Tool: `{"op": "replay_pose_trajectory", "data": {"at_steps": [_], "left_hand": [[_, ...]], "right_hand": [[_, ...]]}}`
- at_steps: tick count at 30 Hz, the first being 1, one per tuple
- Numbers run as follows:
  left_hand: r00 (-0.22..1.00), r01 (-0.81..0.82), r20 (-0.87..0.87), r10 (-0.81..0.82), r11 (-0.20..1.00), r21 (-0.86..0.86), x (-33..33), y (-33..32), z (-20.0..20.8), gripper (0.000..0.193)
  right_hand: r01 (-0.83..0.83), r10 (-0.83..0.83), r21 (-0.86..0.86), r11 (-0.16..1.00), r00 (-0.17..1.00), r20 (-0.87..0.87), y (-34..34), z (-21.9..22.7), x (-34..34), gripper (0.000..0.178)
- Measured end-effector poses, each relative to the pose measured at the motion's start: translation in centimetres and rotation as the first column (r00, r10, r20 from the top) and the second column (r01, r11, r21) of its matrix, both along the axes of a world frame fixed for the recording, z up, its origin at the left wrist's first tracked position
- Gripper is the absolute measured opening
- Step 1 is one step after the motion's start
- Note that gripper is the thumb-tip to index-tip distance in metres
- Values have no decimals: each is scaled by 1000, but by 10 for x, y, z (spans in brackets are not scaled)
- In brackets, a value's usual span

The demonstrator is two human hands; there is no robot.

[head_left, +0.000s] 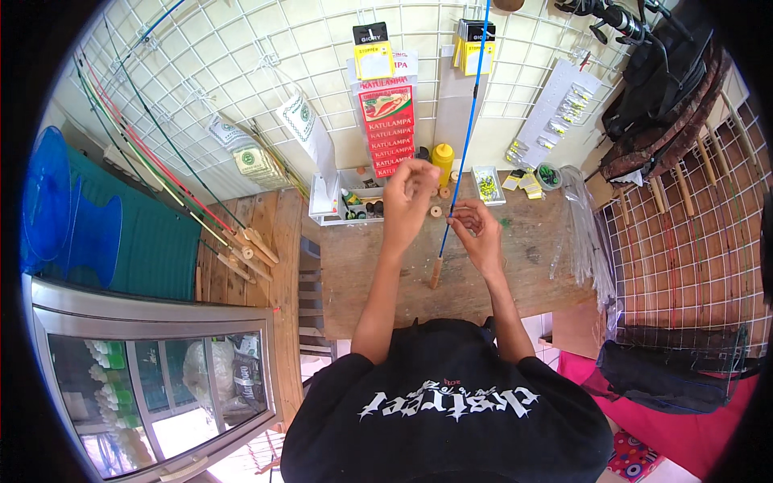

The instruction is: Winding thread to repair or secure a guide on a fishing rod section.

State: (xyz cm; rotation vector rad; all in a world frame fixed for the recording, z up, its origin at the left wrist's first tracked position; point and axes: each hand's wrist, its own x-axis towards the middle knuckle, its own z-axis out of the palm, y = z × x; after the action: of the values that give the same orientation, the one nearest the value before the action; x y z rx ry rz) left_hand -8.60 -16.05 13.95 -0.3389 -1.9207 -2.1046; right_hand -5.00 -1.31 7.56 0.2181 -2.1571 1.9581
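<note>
A slim blue fishing rod (465, 141) stands tilted over the wooden workbench (378, 274), its cork handle (436, 274) low near the bench top and its upper end running out of view. My right hand (478, 233) is at the lower blank just above the handle, thumb and forefinger closed on it. Left of the rod, my left hand (409, 200) is raised with curled fingers; its fingertips come together close to the rod. Whatever they hold, perhaps something thin, is too small to make out.
Behind my hands are a yellow squeeze bottle (442, 161), small wooden discs (436, 212), a white organizer tray (330, 211) and a white box of small yellow-green items (487, 185). A glass-fronted cabinet (153, 322) stands at left; more rods (153, 173) lean above it. Plastic sleeves (586, 233) hang at right.
</note>
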Motion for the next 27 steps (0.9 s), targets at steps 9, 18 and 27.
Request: {"op": "replay_pose_trajectory", "data": {"at_steps": [9,18,27], "left_hand": [[981,-12,-194,26,997,72,-23,14,84,12],[974,-48,-216,67,995,93,-44,25,72,15],[992,-30,-121,46,991,130,-48,25,76,17]], "right_hand": [[42,-42,35,999,999,-3,-3,1,1,28],[17,-17,33,999,1000,0,-4,5,3,30],[26,-26,37,999,1000,14,-4,7,3,30]]}}
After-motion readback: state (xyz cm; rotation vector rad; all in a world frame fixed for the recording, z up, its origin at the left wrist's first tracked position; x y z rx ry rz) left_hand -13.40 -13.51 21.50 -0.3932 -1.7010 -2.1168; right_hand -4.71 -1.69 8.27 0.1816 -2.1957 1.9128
